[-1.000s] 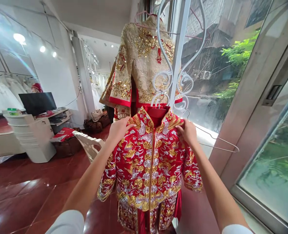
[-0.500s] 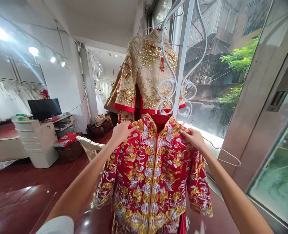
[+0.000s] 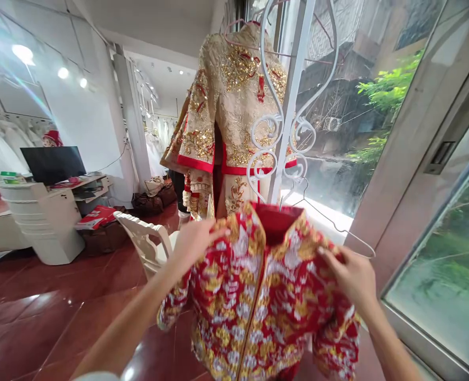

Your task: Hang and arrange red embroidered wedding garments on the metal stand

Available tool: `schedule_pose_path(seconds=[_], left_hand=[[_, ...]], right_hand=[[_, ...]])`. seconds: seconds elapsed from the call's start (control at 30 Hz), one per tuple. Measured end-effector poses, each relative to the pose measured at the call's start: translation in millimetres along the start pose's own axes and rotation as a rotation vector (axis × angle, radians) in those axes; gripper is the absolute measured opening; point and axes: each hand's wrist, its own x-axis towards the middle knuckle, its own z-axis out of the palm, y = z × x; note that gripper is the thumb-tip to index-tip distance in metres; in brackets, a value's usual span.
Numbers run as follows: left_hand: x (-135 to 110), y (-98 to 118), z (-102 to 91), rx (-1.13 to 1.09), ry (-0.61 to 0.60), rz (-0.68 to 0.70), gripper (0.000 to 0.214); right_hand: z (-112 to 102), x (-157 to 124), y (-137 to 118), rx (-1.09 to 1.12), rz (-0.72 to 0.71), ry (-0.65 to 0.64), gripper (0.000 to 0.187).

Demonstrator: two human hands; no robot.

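Note:
A red jacket (image 3: pixel 250 296) embroidered in gold and silver hangs in front of me, slightly blurred, its collar up and its front closed. My left hand (image 3: pixel 196 241) grips its shoulder on the left side, thumb on the front and the other fingers out of sight behind. On the opposite shoulder my right hand (image 3: pixel 349 270) pinches the cloth in the same way. A thin wire hanger (image 3: pixel 337 225) shows behind the right shoulder. Just beyond, a beige and gold sequined jacket (image 3: pixel 242 100) with red trim hangs on a pink hanger (image 3: pixel 234 39).
A white scrolled metal rack (image 3: pixel 290 100) stands right ahead, beside a window (image 3: pixel 329 143). At left are a white chair (image 3: pixel 139 238), a counter (image 3: pixel 47 222) with a monitor (image 3: pixel 54 165), and a red package (image 3: pixel 97 217). Bags (image 3: pixel 153 198) lie on the tiled floor (image 3: pixel 60 307).
Both hands and the red jacket have moved lower and nearer, away from the rack. The jacket has tilted, its right side shifting further right. The view has turned slightly right.

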Motion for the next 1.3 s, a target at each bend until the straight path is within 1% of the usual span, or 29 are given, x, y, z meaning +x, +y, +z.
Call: schedule_pose_path(seconds=[0.03, 0.07, 0.1, 0.17, 0.23, 0.3, 0.37, 0.5, 0.57, 0.67, 0.73, 0.77, 0.8, 0.83, 0.87, 0.93, 0.97, 1.0, 1.03, 1.07, 1.1, 1.17, 1.23, 1.27, 1.3], left_hand=[[-18.8, -2.3, 26.0, -0.056, -0.127, -0.024, 0.053], [-35.9, -4.6, 52.8, -0.097, -0.244, -0.050, 0.051], [-50.5, -6.7, 78.7, -0.113, -0.325, -0.064, 0.049], [-70.7, -10.0, 123.4, -0.082, -0.391, -0.075, 0.047], [-78.7, -12.0, 155.3, -0.049, -0.433, -0.085, 0.046], [-78.0, -13.7, 176.1, -0.046, -0.457, -0.102, 0.045], [-73.6, -16.0, 190.6, -0.068, -0.459, -0.115, 0.047], [-71.9, -24.6, 217.4, -0.094, -0.453, -0.136, 0.048], [-78.2, -30.2, 233.7, -0.092, -0.466, -0.162, 0.048], [-90.1, -38.2, 261.3, -0.100, -0.513, -0.200, 0.046], [-94.1, -42.7, 279.6, -0.125, -0.515, -0.210, 0.041], [-94.4, -44.5, 288.0, -0.140, -0.502, -0.210, 0.039], [-94.0, -46.1, 295.8, -0.153, -0.489, -0.208, 0.037], [-93.2, -47.2, 302.7, -0.163, -0.475, -0.202, 0.035], [-92.4, -48.1, 308.8, -0.167, -0.457, -0.193, 0.035], [-92.5, -48.7, 318.6, -0.161, -0.412, -0.165, 0.036], [-93.7, -48.5, 322.2, -0.154, -0.381, -0.149, 0.037], [-95.7, -48.0, 325.1, -0.146, -0.346, -0.138, 0.038], [-98.4, -47.2, 327.4, -0.140, -0.312, -0.129, 0.039], [-101.6, -46.2, 329.2, -0.136, -0.279, -0.124, 0.040], [-105.2, -45.1, 330.5, -0.136, -0.241, -0.124, 0.040], [-112.7, -43.4, 331.9, -0.146, -0.159, -0.148, 0.041], [-118.9, -44.0, 331.3, -0.185, -0.095, -0.211, 0.045], [-121.0, -45.8, 329.8, -0.217, -0.075, -0.250, 0.046], [-122.3, -48.5, 327.1, -0.257, -0.060, -0.283, 0.047]], right_hand=[[14.3, -23.1, 14.4, -0.008, 0.042, -0.100, 0.052], [30.1, -43.9, 28.5, -0.043, 0.099, -0.162, 0.052], [46.0, -61.5, 41.6, -0.070, 0.139, -0.223, 0.050], [74.2, -85.1, 62.7, -0.094, 0.199, -0.325, 0.048], [93.9, -93.3, 75.5, -0.110, 0.224, -0.396, 0.047], [105.4, -89.9, 81.0, -0.131, 0.223, -0.434, 0.047], [112.9, -80.8, 82.2, -0.153, 0.204, -0.452, 0.047], [132.6, -67.1, 83.9, -0.196, 0.113, -0.437, 0.047], [149.2, -67.7, 89.2, -0.209, 0.087, -0.443, 0.046], [177.3, -76.3, 100.3, -0.205, 0.099, -0.498, 0.045], [188.5, -82.4, 101.4, -0.212, 0.126, -0.539, 0.043], [188.6, -83.9, 97.2, -0.215, 0.122, -0.540, 0.041], [183.9, -83.6, 89.1, -0.214, 0.088, -0.508, 0.037], [174.2, -81.1, 77.2, -0.210, 0.019, -0.436, 0.033], [159.8, -76.0, 62.0, -0.206, -0.077, -0.318, 0.031], [121.3, -57.3, 27.2, -0.221, -0.289, 0.035, 0.035], [100.8, -43.8, 11.2, -0.273, -0.318, 0.210, 0.037], [81.9, -28.0, -1.6, -0.339, -0.285, 0.381, 0.040], [66.2, -10.7, -9.8, -0.395, -0.229, 0.524, 0.043], [54.6, 7.1, -12.8, -0.451, -0.159, 0.544, 0.046], [46.9, 24.3, -10.9, -0.499, -0.114, 0.530, 0.047], [39.1, 53.9, 3.7, -0.586, -0.064, 0.425, 0.039], [29.4, 75.0, 23.2, -0.633, -0.072, 0.365, 0.037], [19.4, 82.6, 31.8, -0.635, -0.102, 0.363, 0.039], [4.9, 88.7, 38.9, -0.617, -0.136, 0.382, 0.040]])
